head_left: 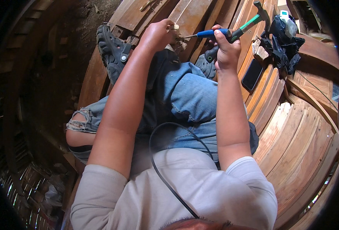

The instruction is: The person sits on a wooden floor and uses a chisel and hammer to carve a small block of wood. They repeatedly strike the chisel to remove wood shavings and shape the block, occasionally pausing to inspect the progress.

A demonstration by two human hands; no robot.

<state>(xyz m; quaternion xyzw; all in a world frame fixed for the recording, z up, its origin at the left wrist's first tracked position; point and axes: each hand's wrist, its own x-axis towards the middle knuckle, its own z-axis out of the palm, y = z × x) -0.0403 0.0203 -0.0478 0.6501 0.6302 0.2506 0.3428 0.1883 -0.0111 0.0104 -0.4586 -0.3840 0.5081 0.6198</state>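
My right hand [227, 50] is closed around two tools at once. One is a screwdriver with a blue handle [211, 33], its thin shaft pointing left toward my other hand. The other is a claw hammer [250, 23] with a green and black handle; its head is up to the right, and the grip end shows below my fingers. My left hand [158, 35] is closed in a pinch just left of the screwdriver tip, with a small pale piece [174, 27] at its fingertips. What kind of piece this is cannot be made out. Wooden boards [188, 15] lie beneath both hands.
A black phone [252, 74] lies on the boards right of my right forearm. Beyond it is a black plastic bag [280, 46] with a white item on top. A slatted wooden panel [296, 134] stands at the right. A black cable [151, 149] loops across my lap.
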